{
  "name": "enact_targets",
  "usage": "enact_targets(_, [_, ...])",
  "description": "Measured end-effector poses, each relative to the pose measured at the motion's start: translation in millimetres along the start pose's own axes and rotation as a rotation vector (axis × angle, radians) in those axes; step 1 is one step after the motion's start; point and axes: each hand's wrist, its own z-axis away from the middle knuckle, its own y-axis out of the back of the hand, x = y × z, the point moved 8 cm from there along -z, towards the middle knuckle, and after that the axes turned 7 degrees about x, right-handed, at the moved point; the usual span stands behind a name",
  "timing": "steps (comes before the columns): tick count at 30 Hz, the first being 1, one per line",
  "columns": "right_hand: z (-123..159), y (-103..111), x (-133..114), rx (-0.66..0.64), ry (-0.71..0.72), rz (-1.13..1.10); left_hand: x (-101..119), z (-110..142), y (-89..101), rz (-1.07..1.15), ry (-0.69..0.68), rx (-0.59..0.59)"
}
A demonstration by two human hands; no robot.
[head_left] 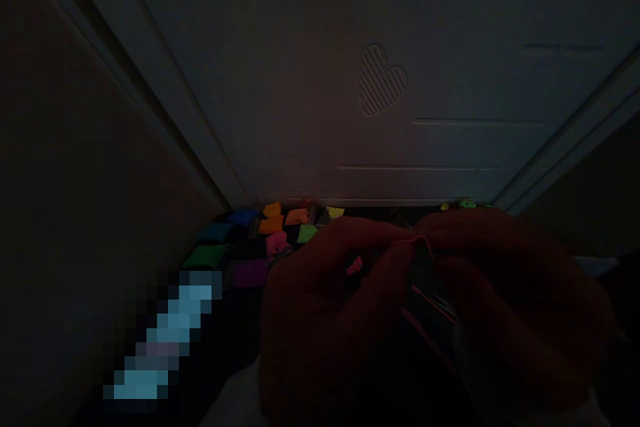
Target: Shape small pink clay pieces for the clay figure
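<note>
Dim light leaves much of the detail hard to see. My left hand (325, 320) and my right hand (530, 307) meet in front of me, fingers pinched together. Between their fingertips runs a thin, soft-looking pink strand (423, 240), bent over at the right hand's side. Below the hands lie a few slender stick-like tools (433, 303) and a longer pinkish strip (427, 337) on a dark surface. A small crumpled pink lump (355, 265) shows through the gap by my left thumb.
Several coloured packets lie at the left, among them a green packet (206, 256), a purple packet (251, 273) and a blue packet (243, 216). A pixelated bright rectangle (165, 333) is nearer. Small yellow-green pieces (467, 204) sit against the pale panel with hearts (300, 80).
</note>
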Motion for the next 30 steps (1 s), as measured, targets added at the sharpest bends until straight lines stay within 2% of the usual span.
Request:
enact_targets(5, [-2, -7, 4, -0.068, -0.078, -0.086, 0, 0, 0.2, -0.023, -0.013, -0.011])
enact_targets(12, [-4, -9, 4, -0.104, -0.046, -0.073, -3, 0, -3.2, 0.084, 0.021, -0.04])
enact_targets(17, [-5, -8, 7, -0.075, -0.074, -0.108, -6, 1, -4.5, 0.107, 0.066, -0.067])
enact_targets(24, [-5, -6, 12, -0.059, -0.13, -0.163, -10, 0, -5.4, 0.198, 0.142, -0.041])
enact_targets(30, [-5, -7, 13, -0.082, -0.152, -0.178, -6, 1, -4.6, 0.201, 0.087, -0.082])
